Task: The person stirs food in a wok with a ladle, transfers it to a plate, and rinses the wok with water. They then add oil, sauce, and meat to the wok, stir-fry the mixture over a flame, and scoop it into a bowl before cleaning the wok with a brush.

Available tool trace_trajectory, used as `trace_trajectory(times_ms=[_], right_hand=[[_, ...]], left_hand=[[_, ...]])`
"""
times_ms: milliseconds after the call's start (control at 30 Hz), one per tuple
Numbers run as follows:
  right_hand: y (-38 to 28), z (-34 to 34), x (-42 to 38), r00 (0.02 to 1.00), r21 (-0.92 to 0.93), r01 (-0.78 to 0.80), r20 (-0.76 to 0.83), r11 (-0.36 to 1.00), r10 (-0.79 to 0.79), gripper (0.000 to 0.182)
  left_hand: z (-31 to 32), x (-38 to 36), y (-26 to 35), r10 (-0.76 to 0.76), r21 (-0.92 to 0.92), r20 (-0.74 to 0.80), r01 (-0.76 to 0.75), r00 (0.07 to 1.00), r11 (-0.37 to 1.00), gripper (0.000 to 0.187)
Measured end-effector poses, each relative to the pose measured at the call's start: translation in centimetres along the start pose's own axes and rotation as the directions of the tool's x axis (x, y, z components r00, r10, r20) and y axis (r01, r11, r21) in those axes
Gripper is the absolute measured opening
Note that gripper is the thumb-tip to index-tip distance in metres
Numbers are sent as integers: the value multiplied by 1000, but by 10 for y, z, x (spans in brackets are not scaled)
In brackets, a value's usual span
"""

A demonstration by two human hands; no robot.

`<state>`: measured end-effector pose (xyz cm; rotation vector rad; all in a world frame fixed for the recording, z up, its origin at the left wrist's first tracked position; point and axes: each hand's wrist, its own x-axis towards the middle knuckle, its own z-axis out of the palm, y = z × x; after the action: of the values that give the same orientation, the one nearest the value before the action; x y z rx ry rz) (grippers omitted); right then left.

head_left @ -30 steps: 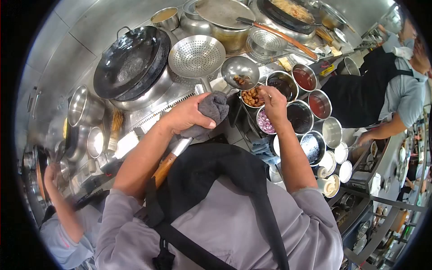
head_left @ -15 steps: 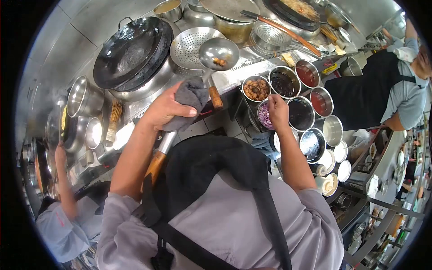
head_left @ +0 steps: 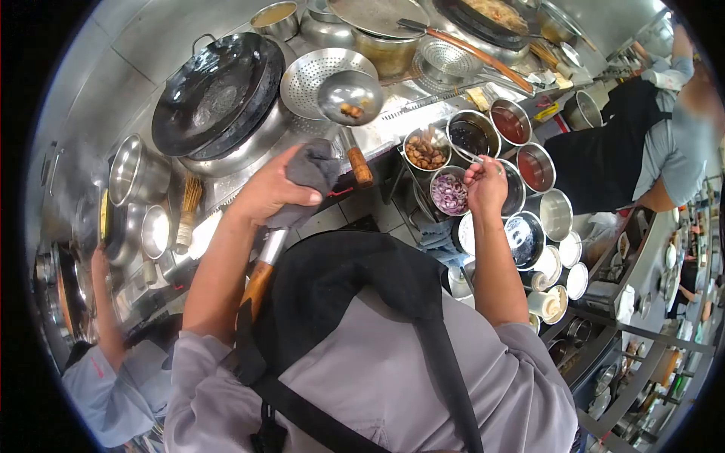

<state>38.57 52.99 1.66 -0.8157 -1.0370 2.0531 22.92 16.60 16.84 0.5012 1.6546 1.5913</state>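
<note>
My left hand (head_left: 273, 192) is closed around a dark grey cloth (head_left: 312, 167) wrapped on the long handle of a ladle (head_left: 355, 87). The ladle's bowl, holding a few brown pieces, is over a perforated strainer (head_left: 302, 75). Its wooden end runs back beneath my left forearm. In my right hand (head_left: 487, 187), the fingers pinch a thin metal handle, apparently a spoon (head_left: 469, 155); its far end is hard to make out. That hand is just right of a pot of chopped purple onion (head_left: 448, 194), near a pot of brown chunks (head_left: 427, 151).
Dark woks (head_left: 211, 98) stand on the stove at left. Several sauce pots (head_left: 535, 167) crowd the right, beside a co-worker in a black apron (head_left: 604, 143). Another person's arm (head_left: 106, 309) reaches in at lower left. A bamboo brush (head_left: 189, 208) lies by the stove.
My right hand has shifted right, away from above the onion pot, uncovering the onion and bringing the metal handle into view. My left hand keeps its hold on the cloth and ladle.
</note>
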Motion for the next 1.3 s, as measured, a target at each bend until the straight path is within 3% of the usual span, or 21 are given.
trace_trajectory(times_ms=[33, 100, 167, 200, 233, 300, 333, 500, 567, 600, 633, 700, 833, 900, 967, 1000, 1067, 1133, 1167, 1233, 1300], right_hand=[[-9, 16, -9, 995, 74, 38, 86, 997, -44, 15], [-19, 59, -35, 962, -247, 212, 221, 946, -158, 19], [-8, 73, -33, 787, -563, 606, 524, 561, -325, 21], [-6, 73, -30, 647, -563, 760, 600, 326, -471, 17], [-8, 71, -30, 640, -560, 765, 601, 320, -478, 17], [-16, 60, -46, 666, -489, 744, 499, 455, -554, 19], [-16, 52, -52, 774, -427, 632, 390, 647, -499, 21], [-5, 33, -57, 848, -363, 524, 311, 770, -430, 22], [-8, 59, -66, 798, -270, 582, 370, 768, -475, 22], [-6, 69, -63, 732, -293, 664, 442, 688, -518, 21], [-10, 74, -45, 449, -391, 891, 679, 232, -581, 20], [2, 81, -10, 372, -428, 903, 831, -46, -414, 19], [-14, 83, -24, 405, -458, 888, 757, 24, -513, 21], [-17, 73, -40, 665, -516, 746, 551, 421, -504, 22], [-19, 66, -53, 826, -314, 554, 324, 771, -462, 21], [-18, 54, -51, 840, -346, 539, 279, 768, -465, 21], [-9, 33, -40, 841, -641, 526, 296, 559, -453, 21], [11, 14, -15, 786, -806, 587, 544, 78, -294, 23], [28, 5, -9, 799, -817, 574, 546, 51, -250, 27], [22, 4, -15, 882, -858, 471, 452, 205, -134, 39], [4, 17, -42, 720, -813, 549, 578, -193, -384, 61]], left_hand=[[2, 3, -1, -16, 54, 46, 14, 999, 998, 77], [9, 14, -5, -4, 101, 77, -4, 997, 995, 74], [21, 23, -7, -7, -18, 221, 11, 975, 1000, 72], [25, 23, -5, -16, -41, 218, 25, 976, 999, 71], [27, 25, -3, -6, -41, 220, 16, 975, 999, 71], [26, 23, -3, 5, -95, 230, 18, 973, 995, 71], [24, 22, -3, 10, -86, 231, 10, 973, 996, 73], [16, 14, 0, 2, -150, 223, 32, 975, 988, 72], [16, 16, 2, -10, -147, 253, 48, 968, 988, 71], [15, 17, 1, -1, -137, 250, 36, 968, 990, 70], [16, 16, 2, 8, -126, 246, 24, 969, 992, 69], [19, 13, 6, -2, -110, 248, 30, 969, 993, 69], [15, 12, 9, 2, -140, 240, 33, 971, 990, 69], [10, 8, 4, 8, -163, 249, 33, 969, 986, 69], [3, 8, -2, 4, -213, 205, 41, 979, 976, 69], [1, 4, 1, -2, -200, 195, 42, 981, 979, 69], [-4, -1, -2, 35, -188, 70, -21, 997, 982, 68], [-25, -5, -1, 76, -183, 11, -72, 997, 980, 68], [-39, -10, 6, 82, -178, -14, -83, 997, 981, 68], [-51, -9, 21, 144, -231, -100, -164, 985, 959, 69], [-66, -7, 34, 218, -236, -120, -241, 969, 941, 65]])
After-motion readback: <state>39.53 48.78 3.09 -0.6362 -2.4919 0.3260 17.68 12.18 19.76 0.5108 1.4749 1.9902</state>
